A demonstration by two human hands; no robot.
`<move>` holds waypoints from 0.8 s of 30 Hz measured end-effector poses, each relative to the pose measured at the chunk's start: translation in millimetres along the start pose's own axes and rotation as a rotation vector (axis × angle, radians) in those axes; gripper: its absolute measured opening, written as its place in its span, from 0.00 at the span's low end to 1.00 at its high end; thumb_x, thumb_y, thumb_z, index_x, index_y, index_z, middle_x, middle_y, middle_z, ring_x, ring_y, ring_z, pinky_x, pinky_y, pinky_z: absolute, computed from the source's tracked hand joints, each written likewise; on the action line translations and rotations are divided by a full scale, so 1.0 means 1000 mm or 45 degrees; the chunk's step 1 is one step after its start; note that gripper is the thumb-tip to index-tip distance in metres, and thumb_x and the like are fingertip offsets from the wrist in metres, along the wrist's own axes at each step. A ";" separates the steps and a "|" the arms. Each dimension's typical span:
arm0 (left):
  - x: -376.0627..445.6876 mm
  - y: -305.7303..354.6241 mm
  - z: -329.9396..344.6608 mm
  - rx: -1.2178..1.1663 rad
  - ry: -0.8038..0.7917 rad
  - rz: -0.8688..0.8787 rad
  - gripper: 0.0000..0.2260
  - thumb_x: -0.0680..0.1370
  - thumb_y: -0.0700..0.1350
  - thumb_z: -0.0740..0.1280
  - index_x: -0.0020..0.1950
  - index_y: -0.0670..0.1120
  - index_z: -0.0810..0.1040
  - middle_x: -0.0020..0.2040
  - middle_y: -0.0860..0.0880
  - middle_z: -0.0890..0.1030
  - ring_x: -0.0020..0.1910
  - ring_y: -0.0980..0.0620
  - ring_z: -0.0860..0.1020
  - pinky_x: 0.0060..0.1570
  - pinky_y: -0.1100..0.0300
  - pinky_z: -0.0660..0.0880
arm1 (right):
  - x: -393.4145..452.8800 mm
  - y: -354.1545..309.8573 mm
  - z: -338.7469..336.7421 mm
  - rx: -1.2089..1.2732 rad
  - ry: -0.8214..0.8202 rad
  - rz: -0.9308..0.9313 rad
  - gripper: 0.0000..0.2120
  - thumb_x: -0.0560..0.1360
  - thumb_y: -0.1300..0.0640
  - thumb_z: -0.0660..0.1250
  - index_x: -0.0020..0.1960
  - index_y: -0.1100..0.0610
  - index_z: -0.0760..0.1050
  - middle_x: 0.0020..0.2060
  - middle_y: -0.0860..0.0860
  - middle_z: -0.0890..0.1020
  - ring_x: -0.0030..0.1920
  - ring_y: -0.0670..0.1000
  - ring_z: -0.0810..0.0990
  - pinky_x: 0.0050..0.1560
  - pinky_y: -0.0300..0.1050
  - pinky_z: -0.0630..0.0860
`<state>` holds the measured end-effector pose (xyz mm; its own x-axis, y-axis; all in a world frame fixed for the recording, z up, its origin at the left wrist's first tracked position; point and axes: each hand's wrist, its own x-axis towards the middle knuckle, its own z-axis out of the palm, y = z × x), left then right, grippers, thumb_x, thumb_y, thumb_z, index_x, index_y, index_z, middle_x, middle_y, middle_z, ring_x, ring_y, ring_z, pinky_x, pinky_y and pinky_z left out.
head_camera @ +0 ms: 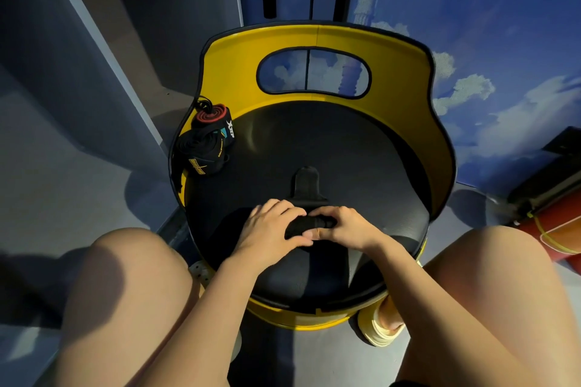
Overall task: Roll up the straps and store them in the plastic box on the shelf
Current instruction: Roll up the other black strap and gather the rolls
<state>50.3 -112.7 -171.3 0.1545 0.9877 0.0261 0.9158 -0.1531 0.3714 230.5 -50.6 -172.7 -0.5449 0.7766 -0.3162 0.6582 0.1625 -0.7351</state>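
Both the left hand [270, 226] and right hand [341, 226] curl around a half-rolled black strap [309, 198] near the front edge of the round black seat [361, 160]. Two rolled wraps [209, 138] lie at the seat's left edge against the yellow backrest [232, 72]. A cloud-painted wall [487, 41] stands behind.

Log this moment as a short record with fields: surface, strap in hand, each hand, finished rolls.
surface: black seat of a yellow chair
strap in hand: black strap, partly rolled, loose end lying flat toward the backrest
left hand: grips the roll
right hand: grips the roll
finished rolls: two rolled straps at the seat's left edge
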 end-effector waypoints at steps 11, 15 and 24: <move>0.005 0.001 -0.001 0.064 -0.069 0.000 0.24 0.74 0.59 0.66 0.69 0.57 0.68 0.65 0.59 0.69 0.68 0.57 0.61 0.69 0.59 0.51 | 0.017 -0.004 -0.008 0.494 0.490 0.531 0.24 0.73 0.37 0.64 0.37 0.59 0.78 0.32 0.52 0.81 0.35 0.49 0.79 0.39 0.41 0.73; 0.006 0.003 -0.003 -0.056 -0.141 -0.015 0.24 0.75 0.56 0.67 0.69 0.55 0.68 0.66 0.58 0.68 0.68 0.57 0.63 0.69 0.61 0.54 | 0.035 -0.009 -0.011 0.680 0.374 0.645 0.20 0.70 0.46 0.72 0.44 0.64 0.76 0.32 0.54 0.79 0.29 0.49 0.78 0.30 0.39 0.76; 0.007 0.003 -0.004 -0.238 -0.262 -0.105 0.23 0.75 0.53 0.68 0.69 0.54 0.68 0.66 0.59 0.68 0.66 0.56 0.66 0.61 0.65 0.59 | 0.051 -0.009 -0.002 1.050 0.585 0.191 0.11 0.72 0.68 0.69 0.41 0.55 0.70 0.29 0.48 0.75 0.26 0.42 0.71 0.26 0.34 0.67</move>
<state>52.4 -106.2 -166.4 0.1716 0.9661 -0.1929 0.8473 -0.0448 0.5293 197.9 -11.4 -181.3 -0.1119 0.9461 -0.3041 0.0359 -0.3019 -0.9527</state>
